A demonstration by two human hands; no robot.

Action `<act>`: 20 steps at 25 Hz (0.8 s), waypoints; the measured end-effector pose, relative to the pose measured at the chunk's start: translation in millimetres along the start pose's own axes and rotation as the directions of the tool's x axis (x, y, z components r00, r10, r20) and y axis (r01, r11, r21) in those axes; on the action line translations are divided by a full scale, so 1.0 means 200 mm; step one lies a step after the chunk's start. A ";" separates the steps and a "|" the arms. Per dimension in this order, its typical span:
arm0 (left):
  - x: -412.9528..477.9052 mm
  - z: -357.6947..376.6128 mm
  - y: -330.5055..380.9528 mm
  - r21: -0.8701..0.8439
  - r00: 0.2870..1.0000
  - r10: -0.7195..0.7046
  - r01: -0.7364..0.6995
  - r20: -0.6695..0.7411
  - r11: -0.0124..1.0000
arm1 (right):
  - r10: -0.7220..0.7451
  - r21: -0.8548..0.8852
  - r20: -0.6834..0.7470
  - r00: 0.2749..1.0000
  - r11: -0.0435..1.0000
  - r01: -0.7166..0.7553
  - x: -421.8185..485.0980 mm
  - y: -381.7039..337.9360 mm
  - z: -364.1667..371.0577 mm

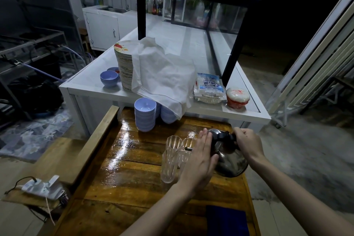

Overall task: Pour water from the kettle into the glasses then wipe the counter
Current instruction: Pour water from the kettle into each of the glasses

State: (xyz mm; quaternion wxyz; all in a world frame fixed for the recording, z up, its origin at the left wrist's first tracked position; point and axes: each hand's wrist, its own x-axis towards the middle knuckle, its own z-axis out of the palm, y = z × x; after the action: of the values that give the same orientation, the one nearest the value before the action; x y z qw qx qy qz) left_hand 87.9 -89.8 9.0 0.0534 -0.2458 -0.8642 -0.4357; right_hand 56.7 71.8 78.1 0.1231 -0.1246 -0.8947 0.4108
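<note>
Kettle (229,161) of dull steel at about five o'clock in the view, lifted above the right edge of a wooden counter (134,182) and tipped toward nine o'clock, spout hanging over a tight cluster of glasses (173,157). Gripped by the right hand (247,143), fingers clenched around the black handle on top, probably to carry the weight and set the tilt. Steadied by the left hand (201,159), fingers straight and together, palm laid flat against the kettle's near side, grasping nothing, likely to aim the spout. Four clear ribbed glasses, all upright, touching or nearly so in two rows of two just beside the kettle at its nine o'clock, seemingly grouped so that one pour can pass from one to the next. Impossible to tell whether any water is flowing or how full each glass stands. Counter boards glossy and wet-looking around the glasses. One dark blue cloth (226,222) lying flat at six o'clock from the kettle, near the counter's front edge, presumably kept within reach for the wipe; untouched. Two stacks of lilac bowls (145,115) at twelve o'clock from the glasses, at the counter's far end. Beyond, on a white table (210,110): two more small bowl stacks, one tall stack of plates (124,67) partly draped by one white sheet (162,74), probably against dust.
</note>
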 end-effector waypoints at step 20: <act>-0.05 -0.04 -0.04 -0.096 1.000 -0.015 0.014 -0.006 0.995 | -0.135 -0.210 0.002 0.991 0.969 0.132 -0.04 -0.17 0.00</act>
State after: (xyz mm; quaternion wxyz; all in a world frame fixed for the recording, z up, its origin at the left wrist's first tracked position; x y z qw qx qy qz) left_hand 92.9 -103.1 5.0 0.0415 -0.2402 -0.8440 -0.4777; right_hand 59.5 47.6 102.4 0.1420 -0.0790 -0.9387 0.3040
